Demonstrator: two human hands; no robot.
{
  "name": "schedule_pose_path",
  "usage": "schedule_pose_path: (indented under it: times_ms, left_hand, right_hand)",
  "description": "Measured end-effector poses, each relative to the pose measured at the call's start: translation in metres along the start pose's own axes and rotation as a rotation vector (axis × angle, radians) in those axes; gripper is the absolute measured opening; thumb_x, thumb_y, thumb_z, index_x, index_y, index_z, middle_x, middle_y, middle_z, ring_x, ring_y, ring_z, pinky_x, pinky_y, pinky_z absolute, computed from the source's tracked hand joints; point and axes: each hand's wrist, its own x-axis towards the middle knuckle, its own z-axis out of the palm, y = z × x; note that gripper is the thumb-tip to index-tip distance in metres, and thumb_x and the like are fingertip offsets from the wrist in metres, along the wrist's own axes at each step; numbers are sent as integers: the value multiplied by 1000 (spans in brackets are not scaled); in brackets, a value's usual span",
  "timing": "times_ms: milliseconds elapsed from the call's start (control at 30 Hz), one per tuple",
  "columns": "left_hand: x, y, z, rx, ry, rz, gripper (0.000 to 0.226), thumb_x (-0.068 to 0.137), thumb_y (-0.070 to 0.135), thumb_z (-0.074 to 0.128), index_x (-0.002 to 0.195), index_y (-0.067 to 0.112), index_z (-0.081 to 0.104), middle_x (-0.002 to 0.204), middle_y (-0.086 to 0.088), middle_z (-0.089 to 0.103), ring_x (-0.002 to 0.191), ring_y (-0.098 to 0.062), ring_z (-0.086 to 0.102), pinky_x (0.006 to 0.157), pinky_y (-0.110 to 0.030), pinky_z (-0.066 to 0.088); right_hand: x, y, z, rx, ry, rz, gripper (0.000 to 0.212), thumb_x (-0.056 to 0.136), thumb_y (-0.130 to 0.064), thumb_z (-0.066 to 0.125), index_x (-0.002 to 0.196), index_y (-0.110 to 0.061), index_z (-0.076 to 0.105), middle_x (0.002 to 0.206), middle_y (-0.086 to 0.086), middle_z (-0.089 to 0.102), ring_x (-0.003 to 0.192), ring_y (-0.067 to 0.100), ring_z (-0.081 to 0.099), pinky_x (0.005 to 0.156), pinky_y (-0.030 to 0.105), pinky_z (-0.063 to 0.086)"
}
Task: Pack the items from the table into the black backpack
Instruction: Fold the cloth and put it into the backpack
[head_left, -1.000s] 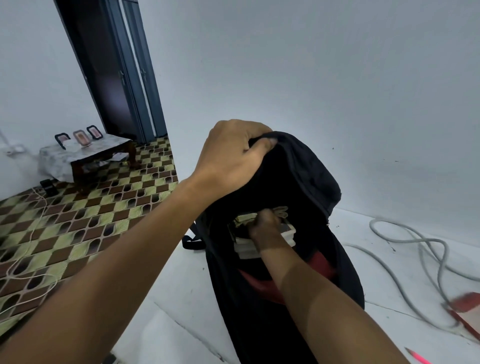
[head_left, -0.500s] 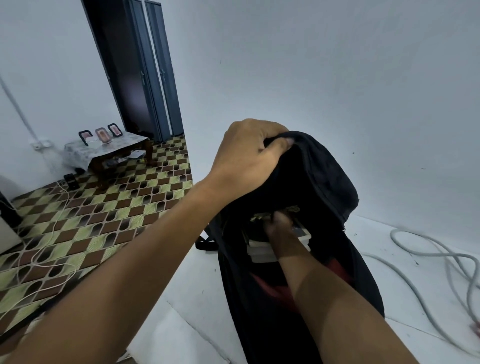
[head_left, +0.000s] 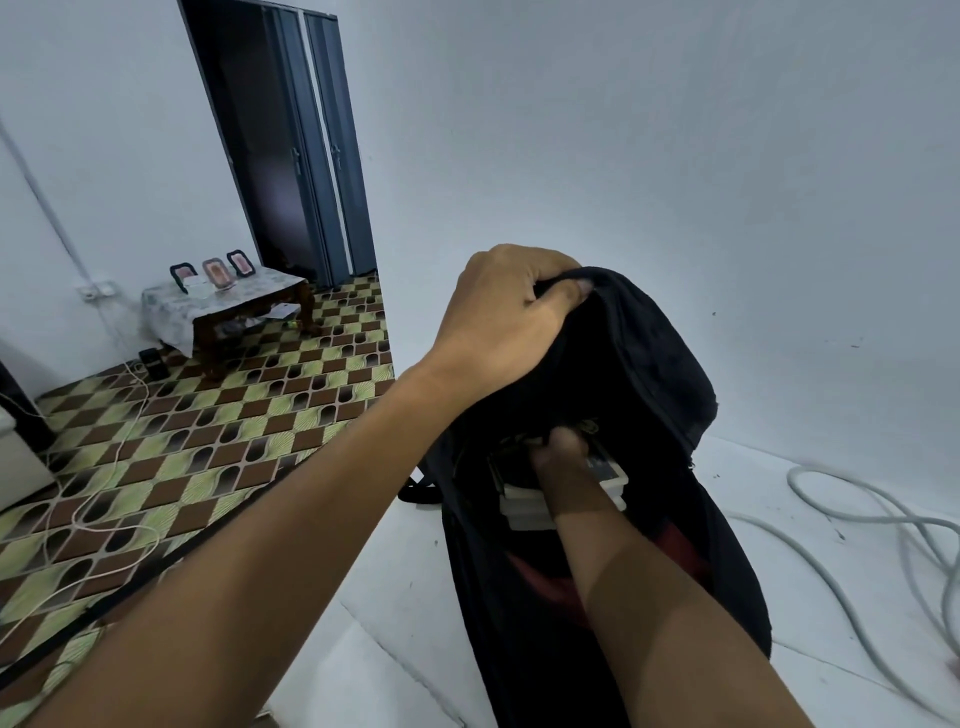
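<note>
Two bare forearms, left hand (head_left: 506, 317), right hand (head_left: 563, 460), no sleeves visible

No legible text

The white items (head_left: 608, 470) inside the backpack (head_left: 649, 364) may carry dark print, too blurred to read.

left hand (head_left: 506, 317): raised, fingers curled in a grip | right hand (head_left: 563, 457): reaching down, fingers hidden
</note>
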Motion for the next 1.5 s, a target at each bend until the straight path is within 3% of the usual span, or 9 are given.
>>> schedule_pose_path:
  times_ms: [100,233,367,467,667,833,967,1200,1500]
  left_hand:
    - [-1,-1,0,-5,3,-5,22,85,26,56,93,20,76,85,10,74,86,-8,68,83,-38,54]
    - [-4,-4,1,-4,2,-18,22,86,26,57,94,20,76,87,9,74,87,-8,68,84,-37,54]
    - [-6,-4,2,-2,2,-25,18,88,22,59,92,19,76,85,5,74,86,-11,68,83,-39,54]
    - [-6,-3,2,-2,1,-23,17,89,20,60,93,19,76,85,7,74,85,-10,68,82,-38,55]
    - [-8,-3,2,1,1,-17,18,88,21,59,92,18,76,84,6,74,85,-12,68,82,-39,55]
    - [-13,-7,0,-3,-15,-31,18,89,19,59,92,16,76,85,3,74,86,-14,68,83,-40,54]
    - [-21,-9,1,-17,-46,-45,16,90,16,61,93,16,76,86,3,74,85,-12,68,84,-38,53]
    - [-53,-8,13,-62,-142,-4,19,87,19,59,92,13,76,84,1,75,83,-12,69,79,-42,55]
    - [-117,-3,30,92,-225,-73,21,85,23,61,101,16,75,93,10,73,89,-4,66,86,-32,53]
  right_hand:
    - [6,0,-3,100,15,38,40,98,0,28,137,0,39,116,15,52,97,29,53,90,31,45]
    - [0,3,-21,-30,-31,-85,39,95,4,32,133,9,38,136,29,43,122,43,46,106,52,38]
    - [14,-4,-18,63,4,44,32,97,-2,26,113,-4,54,102,12,58,85,23,56,89,32,49]
    - [18,-2,-15,117,-11,95,41,98,-3,22,130,-3,47,126,9,56,119,24,54,104,30,41]
    - [9,-2,-13,-12,-24,13,42,99,-2,18,136,4,39,124,19,53,123,30,46,109,42,32]
    - [-4,-1,-26,-31,-77,20,33,95,2,20,83,-7,49,73,6,44,58,15,41,40,15,43]
    - [-27,-4,-50,-56,-161,0,37,93,6,24,116,8,52,101,15,56,81,25,59,92,41,48]
    - [-83,-34,-119,97,-235,118,25,96,2,28,81,2,48,100,32,55,119,41,52,79,44,52]
    - [-127,-49,-175,140,-387,174,27,93,5,30,108,10,52,120,34,54,113,45,54,91,51,45]
